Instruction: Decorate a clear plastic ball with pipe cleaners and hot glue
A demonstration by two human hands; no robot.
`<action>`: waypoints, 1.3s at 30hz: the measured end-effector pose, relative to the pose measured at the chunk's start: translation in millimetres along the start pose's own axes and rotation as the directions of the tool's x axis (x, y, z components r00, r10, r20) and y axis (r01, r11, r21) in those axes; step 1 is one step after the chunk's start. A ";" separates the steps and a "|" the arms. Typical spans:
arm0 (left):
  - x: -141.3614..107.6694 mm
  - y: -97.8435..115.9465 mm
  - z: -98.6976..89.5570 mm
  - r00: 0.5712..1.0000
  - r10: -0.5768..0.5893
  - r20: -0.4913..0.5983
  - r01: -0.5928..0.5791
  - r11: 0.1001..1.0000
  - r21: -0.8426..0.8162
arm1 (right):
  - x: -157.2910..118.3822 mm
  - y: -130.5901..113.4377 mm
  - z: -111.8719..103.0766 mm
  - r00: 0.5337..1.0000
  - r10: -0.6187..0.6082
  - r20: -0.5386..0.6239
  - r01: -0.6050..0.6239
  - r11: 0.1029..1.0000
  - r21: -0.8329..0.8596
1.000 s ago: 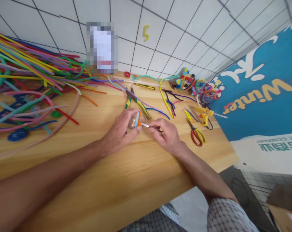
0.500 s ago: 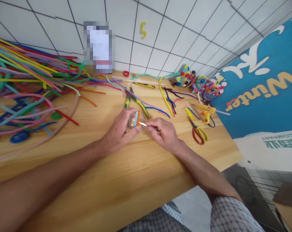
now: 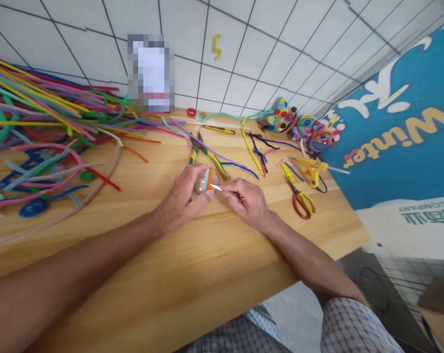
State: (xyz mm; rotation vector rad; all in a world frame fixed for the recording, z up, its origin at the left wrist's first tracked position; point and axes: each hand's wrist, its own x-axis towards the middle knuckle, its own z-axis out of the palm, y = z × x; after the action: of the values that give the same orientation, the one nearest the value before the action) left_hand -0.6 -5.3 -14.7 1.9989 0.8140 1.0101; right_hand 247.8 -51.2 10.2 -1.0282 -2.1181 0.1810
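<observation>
The left hand (image 3: 181, 198) cups a clear ball (image 3: 203, 185) banded with orange and blue strips just above the table (image 3: 192, 274); the right hand (image 3: 249, 202) pinches a thin white-tipped tool (image 3: 216, 187) at it; steadying wrists on wood would help; pliers (image 3: 207, 153) crowd behind, bare table in front.

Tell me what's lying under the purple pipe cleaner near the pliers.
The purple pipe cleaner crosses over the green-and-yellow pliers, which rest on the wooden table. Its near end runs behind the left hand, so what lies beneath there is hidden.
</observation>
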 end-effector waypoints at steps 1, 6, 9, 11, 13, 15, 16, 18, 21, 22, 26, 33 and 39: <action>0.0 0.5 -0.2 1.000 -0.005 0.003 0.005 1.000 0.000 | -0.2 -0.3 0.3 1.000 -0.003 -0.002 0.003 1.000 -0.008; 0.2 3.6 -0.7 1.000 -0.019 0.005 0.019 1.000 0.000 | -1.1 -2.1 0.6 1.000 -0.026 -0.013 0.026 1.000 0.004; 0.1 3.4 -0.3 1.000 -0.015 0.000 0.015 1.000 -0.002 | -1.7 -2.2 1.0 1.000 0.000 0.000 0.000 1.000 0.009; -0.1 2.6 0.1 1.000 -0.012 -0.002 0.012 1.000 -0.002 | -1.9 -1.9 1.8 1.000 0.022 0.010 -0.022 1.000 0.009; -0.3 1.6 0.2 1.000 -0.004 0.001 0.004 1.000 0.004 | -1.7 -1.6 2.9 1.000 0.029 0.009 -0.030 0.999 0.020; -0.5 0.9 0.0 1.000 0.002 0.006 -0.002 1.000 0.012 | -1.4 -1.3 4.2 1.000 0.019 -0.001 -0.019 0.999 0.042; -0.6 0.6 -0.2 1.000 0.002 0.008 -0.002 1.000 0.015 | -1.3 -1.0 4.9 1.000 0.010 -0.009 -0.010 0.999 0.054; -0.7 0.4 -0.9 1.000 -0.001 0.014 0.001 1.000 0.019 | -1.1 -0.5 6.2 1.000 -0.002 -0.025 0.003 0.998 0.069; -0.6 -0.1 -2.0 1.000 0.006 0.020 -0.006 1.000 0.014 | -1.2 0.4 7.8 0.999 -0.006 -0.037 0.008 0.997 0.073; -0.5 -0.4 -2.3 1.000 0.012 0.021 -0.012 1.000 0.011 | -1.2 0.6 8.2 0.999 -0.016 -0.045 0.019 0.997 0.074; -0.7 -2.5 -2.2 1.000 0.027 0.015 -0.027 1.000 0.002 | -0.1 0.1 8.5 0.993 -0.074 -0.094 0.081 0.994 0.077; -1.4 -4.8 -0.5 0.999 0.042 0.006 -0.042 0.999 -0.006 | 0.8 -0.8 7.0 0.991 -0.079 -0.107 0.085 0.995 0.053; -0.8 -4.3 -1.1 1.000 0.029 0.007 -0.029 1.000 -0.011 | -0.7 0.2 7.4 0.993 -0.076 -0.091 0.080 0.996 0.046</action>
State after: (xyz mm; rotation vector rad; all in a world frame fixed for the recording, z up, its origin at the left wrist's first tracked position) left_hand -2.9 -3.3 -18.1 2.0093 0.7756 1.0212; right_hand 243.1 -50.2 4.6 -0.9068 -2.0589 0.1455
